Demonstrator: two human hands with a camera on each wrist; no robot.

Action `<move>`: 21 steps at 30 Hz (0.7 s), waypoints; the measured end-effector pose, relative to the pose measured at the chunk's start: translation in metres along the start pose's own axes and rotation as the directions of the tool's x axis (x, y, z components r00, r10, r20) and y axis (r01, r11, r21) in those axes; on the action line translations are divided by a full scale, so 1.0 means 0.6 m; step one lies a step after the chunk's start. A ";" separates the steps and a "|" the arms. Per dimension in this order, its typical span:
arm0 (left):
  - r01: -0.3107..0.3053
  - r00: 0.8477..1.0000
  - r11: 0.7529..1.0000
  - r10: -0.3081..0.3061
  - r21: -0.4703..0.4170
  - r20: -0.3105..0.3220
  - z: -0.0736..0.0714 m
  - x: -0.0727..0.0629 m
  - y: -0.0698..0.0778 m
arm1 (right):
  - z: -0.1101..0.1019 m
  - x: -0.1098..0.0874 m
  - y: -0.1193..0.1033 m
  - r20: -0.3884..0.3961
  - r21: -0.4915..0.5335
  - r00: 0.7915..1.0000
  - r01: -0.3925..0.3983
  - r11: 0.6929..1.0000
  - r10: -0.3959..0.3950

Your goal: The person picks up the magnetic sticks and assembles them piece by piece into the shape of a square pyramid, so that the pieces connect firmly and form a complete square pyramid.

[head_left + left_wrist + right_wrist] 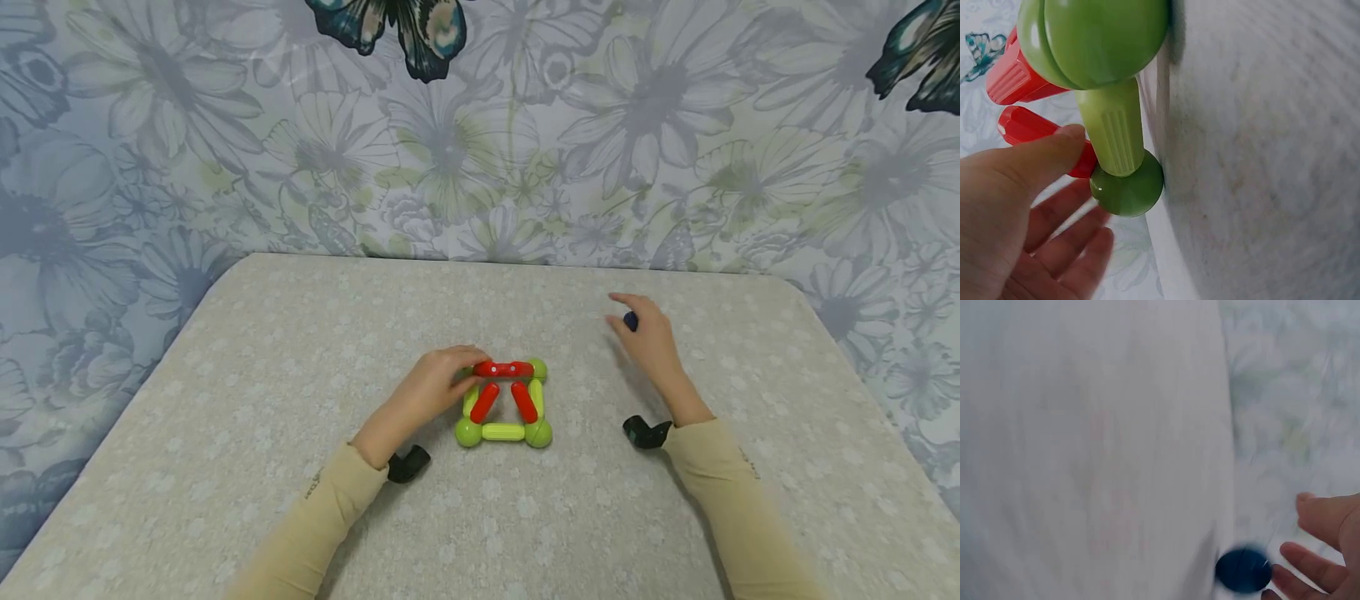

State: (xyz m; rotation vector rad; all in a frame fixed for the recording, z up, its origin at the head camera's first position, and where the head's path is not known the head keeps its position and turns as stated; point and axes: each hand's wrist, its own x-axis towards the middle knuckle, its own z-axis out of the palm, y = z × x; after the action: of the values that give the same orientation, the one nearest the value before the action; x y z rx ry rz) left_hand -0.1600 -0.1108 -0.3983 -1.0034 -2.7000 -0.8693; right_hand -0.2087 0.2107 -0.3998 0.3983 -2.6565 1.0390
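Observation:
In the head view, a frame of lime-green and red rods with green balls stands mid-table. My left hand (427, 387) holds its far left corner. In the left wrist view, the thumb (1063, 150) presses a red rod (1022, 125) and the fingers lie behind a green ball (1129, 190); a lime rod (1113, 128) joins that ball to a nearer one (1100, 40). To the right, my right hand (652, 346) is spread around a dark blue ball (631, 321). The right wrist view shows the blurred blue ball (1243, 570) by the fingertips, the thumb apart from it.
A pale patterned cloth covers the table (300, 333), whose far edge meets a wall covering (480, 167) printed with flowers and butterflies. Black wrist devices (408, 464) stick out from both sleeves, close to the tabletop.

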 end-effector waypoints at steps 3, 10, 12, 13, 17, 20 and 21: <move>-0.014 1.000 0.999 0.014 -0.036 0.000 0.002 -0.001 -0.001 | -0.018 0.009 0.043 0.026 -0.046 0.993 -0.117 0.992 0.118; -0.016 1.000 0.994 0.016 -0.109 -0.003 0.006 -0.002 -0.004 | -0.021 0.017 0.062 0.116 -0.114 0.983 -0.127 0.985 0.140; -0.005 1.000 0.993 0.005 -0.118 -0.004 0.006 -0.002 -0.004 | -0.016 0.016 0.051 0.109 -0.087 0.983 -0.137 0.987 0.146; 0.000 1.000 0.993 0.000 -0.117 -0.004 0.006 -0.003 -0.005 | -0.012 0.015 0.041 0.108 -0.061 0.983 -0.144 0.988 0.150; 0.010 1.000 0.992 -0.010 -0.126 -0.002 0.004 -0.003 -0.005 | 0.006 0.003 -0.019 0.126 0.127 0.987 -0.119 0.985 0.103; 0.003 1.000 0.991 -0.003 -0.135 -0.005 0.004 -0.003 -0.005 | 0.022 -0.012 -0.078 0.153 0.314 0.988 -0.035 0.949 -0.015; -0.004 1.000 0.990 0.003 -0.138 -0.007 0.004 -0.003 -0.006 | 0.028 -0.018 -0.097 0.158 0.365 0.985 0.003 0.931 -0.065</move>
State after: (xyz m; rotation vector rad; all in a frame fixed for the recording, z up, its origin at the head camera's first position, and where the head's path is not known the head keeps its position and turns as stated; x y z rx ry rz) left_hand -0.1605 -0.1125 -0.4024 -1.0279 -2.6623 -1.0693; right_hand -0.1808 0.1600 -0.3793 0.6283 -2.5795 1.5577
